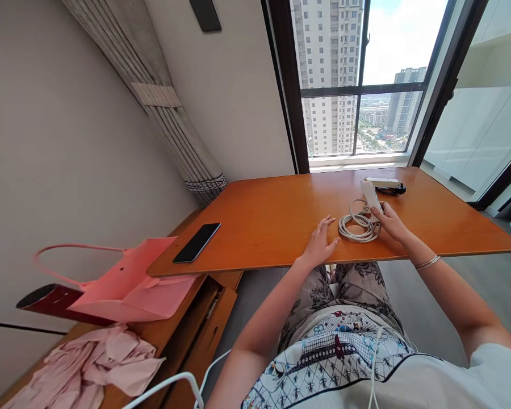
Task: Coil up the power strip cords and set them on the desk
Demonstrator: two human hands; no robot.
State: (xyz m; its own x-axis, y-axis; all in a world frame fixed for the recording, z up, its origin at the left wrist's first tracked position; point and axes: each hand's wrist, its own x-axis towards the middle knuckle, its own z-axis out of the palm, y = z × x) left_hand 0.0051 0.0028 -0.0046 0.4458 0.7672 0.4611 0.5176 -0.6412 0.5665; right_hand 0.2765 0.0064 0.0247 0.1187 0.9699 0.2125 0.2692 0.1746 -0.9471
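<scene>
My right hand (390, 222) grips the near end of a white power strip (368, 192), its far end pointing toward the window. A coil of white cable (359, 228) lies on the table just left of that hand. Farther back sits a second white strip-shaped object (382, 183) with a black plug or cord (395, 190) beside it. My left hand (321, 244) is over the near edge of the table, fingers apart and holding nothing, a little left of the coil.
The orange-brown wooden table (264, 221) bears a black phone (197, 242) at its left end. Left of it, a pink bag (128, 284), a dark red cylinder (63, 304) and pink cloth (97, 363) lie on a lower wooden cabinet. A window (357, 91) stands behind.
</scene>
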